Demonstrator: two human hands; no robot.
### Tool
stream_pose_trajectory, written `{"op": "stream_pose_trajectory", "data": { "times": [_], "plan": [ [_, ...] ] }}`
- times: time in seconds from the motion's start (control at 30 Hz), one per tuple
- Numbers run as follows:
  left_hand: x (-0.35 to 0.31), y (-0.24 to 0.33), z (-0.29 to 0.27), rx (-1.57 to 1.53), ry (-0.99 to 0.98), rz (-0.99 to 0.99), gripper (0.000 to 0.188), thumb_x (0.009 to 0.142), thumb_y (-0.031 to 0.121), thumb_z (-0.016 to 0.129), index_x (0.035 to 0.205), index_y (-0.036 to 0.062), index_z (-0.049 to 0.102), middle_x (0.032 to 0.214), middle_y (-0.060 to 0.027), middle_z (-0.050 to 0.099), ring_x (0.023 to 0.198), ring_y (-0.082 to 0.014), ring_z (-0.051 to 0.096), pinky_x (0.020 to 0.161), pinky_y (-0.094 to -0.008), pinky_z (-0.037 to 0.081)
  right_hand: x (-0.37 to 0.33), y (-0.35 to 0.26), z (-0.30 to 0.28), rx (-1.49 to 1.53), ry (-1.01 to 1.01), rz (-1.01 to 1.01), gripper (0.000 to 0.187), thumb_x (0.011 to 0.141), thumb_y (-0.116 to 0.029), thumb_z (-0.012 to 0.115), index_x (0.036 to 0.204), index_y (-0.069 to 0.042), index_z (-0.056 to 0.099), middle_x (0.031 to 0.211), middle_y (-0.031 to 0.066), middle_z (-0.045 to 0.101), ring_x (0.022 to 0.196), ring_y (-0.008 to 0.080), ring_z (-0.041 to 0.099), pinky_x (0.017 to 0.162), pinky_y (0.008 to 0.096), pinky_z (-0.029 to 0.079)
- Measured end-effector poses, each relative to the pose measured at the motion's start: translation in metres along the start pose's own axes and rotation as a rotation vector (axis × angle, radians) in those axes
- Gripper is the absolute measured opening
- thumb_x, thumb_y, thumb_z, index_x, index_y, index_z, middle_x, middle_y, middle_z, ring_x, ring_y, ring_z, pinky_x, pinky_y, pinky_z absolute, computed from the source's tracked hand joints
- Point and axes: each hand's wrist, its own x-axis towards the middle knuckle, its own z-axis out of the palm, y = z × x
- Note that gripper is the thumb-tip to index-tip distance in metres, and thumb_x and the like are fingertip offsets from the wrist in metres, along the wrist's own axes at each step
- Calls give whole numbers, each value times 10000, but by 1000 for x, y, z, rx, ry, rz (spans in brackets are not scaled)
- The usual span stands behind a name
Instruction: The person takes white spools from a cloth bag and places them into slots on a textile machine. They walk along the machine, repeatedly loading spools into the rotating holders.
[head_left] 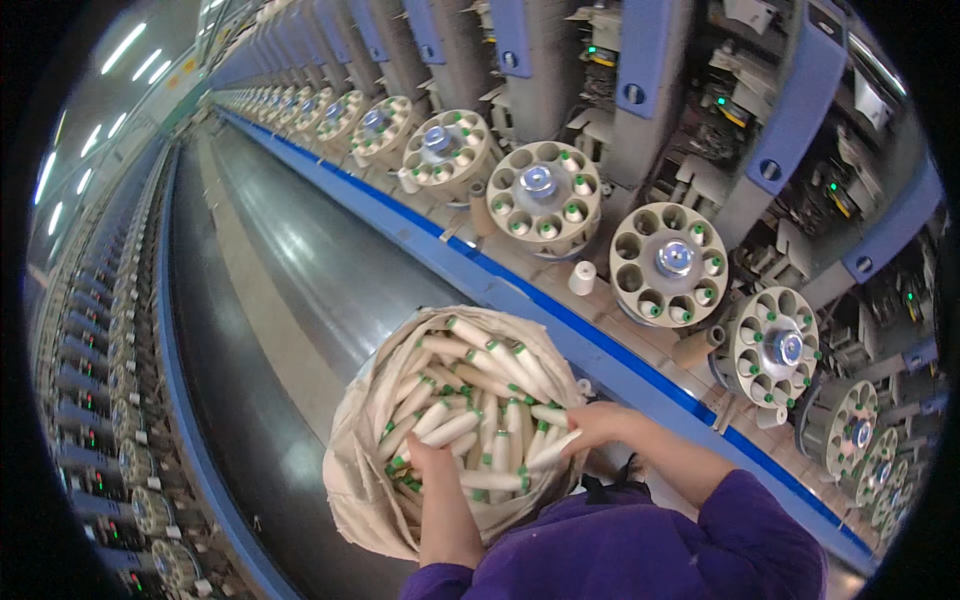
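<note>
A cream cloth sack [362,500] full of white yarn bobbins with green ends [487,375] stands open in front of me. Over its near left part, my left hand [430,458] is closed around white bobbins [452,428]; how many it holds is partly hidden by the fingers. My right hand [597,424] is at the sack's right rim, its fingers closed on another white bobbin [553,450] that slants down toward the heap. Both forearms come in from the purple sleeves below.
Along the right runs a long winding machine with a blue rail [590,345] and round magazines [670,262], many pockets holding bobbins. A white yarn cone [582,278] and a brown tube [698,346] stand on its ledge. Another machine row [130,400] lines the left side of the aisle.
</note>
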Motion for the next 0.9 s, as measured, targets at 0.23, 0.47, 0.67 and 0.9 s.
{"op": "stream_pose_trajectory", "data": {
  "times": [0.23, 0.47, 0.67, 0.9],
  "plan": [
    [-69, 1, 28, 380, -631, -410, 430, 837, 280, 598, 1154, 5, 502, 1162, -178, 559, 1098, -350, 542, 973, -543, 437, -45, 24, 51, 1370, 563, 125, 459, 880, -489, 615, 1135, -113, 549, 755, 10, 552, 555, 69, 505, 422, 224, 388],
    [-156, -105, 50, 551, -1266, -544, 395, 923, 417, 512, 1052, 48, 565, 1341, -146, 468, 1202, -292, 470, 1029, -450, 379, -2, 47, 102, 1417, 440, -103, 484, 888, -481, 622, 1151, -81, 551, 930, 26, 609, 830, 104, 573, 654, 277, 494],
    [-118, -223, -26, 722, -1206, -823, 529, 908, 545, 476, 1006, 34, 570, 1116, -186, 552, 1046, -382, 564, 896, -532, 455, 77, 246, 149, 1462, 383, 265, 456, 876, -489, 618, 1083, -83, 631, 977, 29, 639, 850, 125, 602, 708, 299, 507],
    [-51, -332, -200, 794, -420, -1124, 465, 873, 412, 642, 1185, 75, 571, 1067, -117, 644, 1012, -296, 618, 914, -441, 497, 254, 491, 206, 737, 839, 526, 408, 827, -332, 711, 1090, -39, 604, 1007, 97, 656, 923, 198, 617, 802, 321, 496]
  ]
}}
